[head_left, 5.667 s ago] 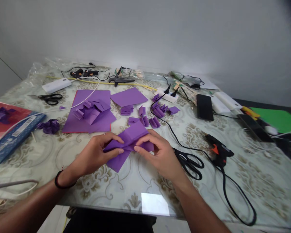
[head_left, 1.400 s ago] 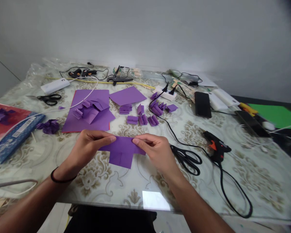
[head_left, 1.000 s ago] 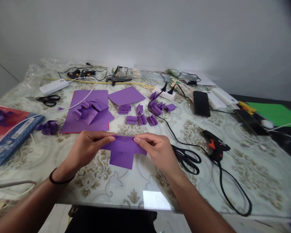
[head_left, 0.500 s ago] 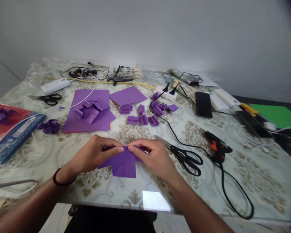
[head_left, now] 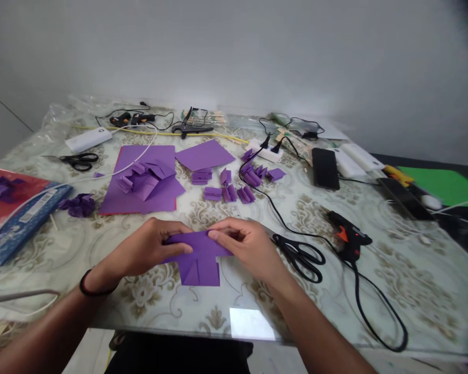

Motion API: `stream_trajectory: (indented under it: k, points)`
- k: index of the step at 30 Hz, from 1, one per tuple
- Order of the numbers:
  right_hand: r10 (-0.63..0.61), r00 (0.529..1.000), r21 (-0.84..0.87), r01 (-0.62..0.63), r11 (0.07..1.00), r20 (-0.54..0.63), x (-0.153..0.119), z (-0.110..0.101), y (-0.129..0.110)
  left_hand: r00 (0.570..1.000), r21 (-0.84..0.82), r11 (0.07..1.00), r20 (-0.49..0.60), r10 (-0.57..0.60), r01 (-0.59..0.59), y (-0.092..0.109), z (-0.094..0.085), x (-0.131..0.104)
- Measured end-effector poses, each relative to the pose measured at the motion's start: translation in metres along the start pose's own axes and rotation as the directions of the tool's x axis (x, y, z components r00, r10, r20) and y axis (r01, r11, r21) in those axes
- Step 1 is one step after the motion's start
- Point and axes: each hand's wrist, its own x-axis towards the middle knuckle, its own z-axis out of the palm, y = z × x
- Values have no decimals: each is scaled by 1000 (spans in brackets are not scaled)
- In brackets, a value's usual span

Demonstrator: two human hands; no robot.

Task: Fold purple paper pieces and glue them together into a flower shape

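Observation:
A folded purple paper, T-shaped with creases in its lower part, is held near the table's front edge. My left hand pinches its left side, thumb on top and fingers behind. At the upper right of the paper, my right hand grips the edge between thumb and fingers. Several small folded purple pieces lie beyond my hands. To their left, loose purple folded shapes rest on purple sheets. Black-handled scissors lie just right of my right hand, their blades partly hidden behind it.
A glue gun with a looping black cable lies at right. Phones, a power strip and green paper are further back. At left are crumpled purple paper, a blue-and-red packet and smaller scissors.
My fingertips have moved apart along the top of the purple paper, and more of its upper part shows. My left thumb now lies lower on it.

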Motion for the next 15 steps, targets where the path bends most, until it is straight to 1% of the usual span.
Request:
stream_trajectory:
  k: [2,5,7,8,9,10,11,13,15]
  points:
    - [16,998,6,-16,1000,63,-1,-2,-1,999,-49,999,-37,-13,11,-2,2,0]
    - [28,987,28,-33,999,159,-1,-5,-2,984,-230,973,-173,-50,9,-6,6,2]
    - [2,984,15,-5,1000,179,0,-8,-2,960,-348,937,-268,-81,-18,-8,8,3]
    - [-11,984,-3,11,1000,177,1,-9,-2,950,-391,920,-297,-96,-29,-8,8,4]
    - [-16,986,-22,20,1000,167,1,-10,-2,948,-427,904,-299,-109,-31,-7,8,4]
    - [-14,989,-36,20,999,150,2,-11,-2,952,-459,888,-280,-121,-22,-6,8,4]
    - [-7,991,-47,13,999,136,2,-11,-2,961,-488,873,-239,-137,3,-5,8,4]
    - [11,993,-64,-4,998,118,2,-10,-2,979,-519,851,-123,-165,78,-3,8,2]
    - [10,995,-92,0,996,104,0,-8,-3,984,-472,873,-57,-168,122,-3,9,2]
